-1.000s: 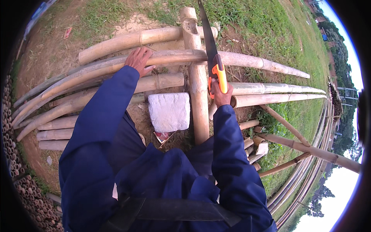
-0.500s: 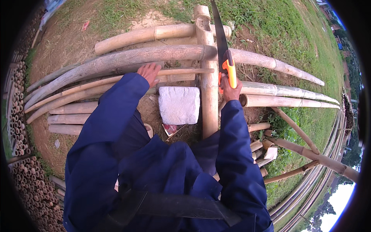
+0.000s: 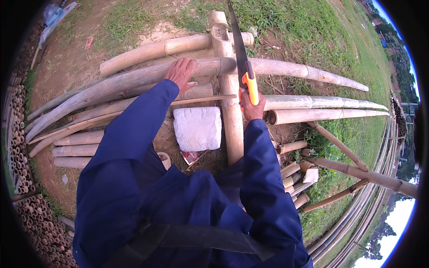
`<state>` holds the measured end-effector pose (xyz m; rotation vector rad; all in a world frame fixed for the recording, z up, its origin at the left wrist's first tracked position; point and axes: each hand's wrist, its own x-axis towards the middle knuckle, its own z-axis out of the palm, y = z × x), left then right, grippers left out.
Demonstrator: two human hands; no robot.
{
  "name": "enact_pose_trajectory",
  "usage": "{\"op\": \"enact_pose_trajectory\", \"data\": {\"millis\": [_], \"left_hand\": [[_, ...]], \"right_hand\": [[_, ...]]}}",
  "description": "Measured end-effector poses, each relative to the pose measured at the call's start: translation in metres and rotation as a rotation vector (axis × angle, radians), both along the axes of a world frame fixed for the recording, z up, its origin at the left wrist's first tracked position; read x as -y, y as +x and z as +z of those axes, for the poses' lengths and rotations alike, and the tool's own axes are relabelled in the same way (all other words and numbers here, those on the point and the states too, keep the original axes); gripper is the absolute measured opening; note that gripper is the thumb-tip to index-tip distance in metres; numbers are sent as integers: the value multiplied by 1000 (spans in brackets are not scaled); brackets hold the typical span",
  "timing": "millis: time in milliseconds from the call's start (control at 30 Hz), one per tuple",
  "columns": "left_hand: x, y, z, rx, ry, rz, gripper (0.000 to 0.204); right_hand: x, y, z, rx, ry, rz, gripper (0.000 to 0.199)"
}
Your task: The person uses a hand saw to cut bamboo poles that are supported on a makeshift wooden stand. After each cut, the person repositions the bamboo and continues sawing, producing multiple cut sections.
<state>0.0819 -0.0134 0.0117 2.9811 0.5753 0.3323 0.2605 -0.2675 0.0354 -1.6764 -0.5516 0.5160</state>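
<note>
Closed round the orange handle of a dark-bladed hand saw (image 3: 243,67), the right hand (image 3: 251,107) makes a full grip, while the left hand (image 3: 181,73) lies flat and open on a long grey-brown bamboo pole (image 3: 134,80). That pole runs left to right across an upright-looking pale bamboo post (image 3: 229,107); it seems stiff, heavy and smooth-skinned, best steadied close beside the blade. Its long axis is crosswise, and the saw points to the far side.

Left hand (image 3: 181,73) presses a long bamboo pole (image 3: 134,80); right hand (image 3: 251,107) grips an orange-handled saw (image 3: 243,62).
</note>
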Motion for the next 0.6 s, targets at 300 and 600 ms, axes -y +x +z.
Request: {"op": "enact_pose_trajectory", "data": {"millis": [300, 600], "left_hand": [[-36, 50, -6, -245, -222, 103, 81], [-51, -21, -1, -273, -258, 71, 77]], "right_hand": [[-10, -5, 12, 17, -54, -44, 25], [-12, -63, 4, 24, -77, -25, 20]]}}
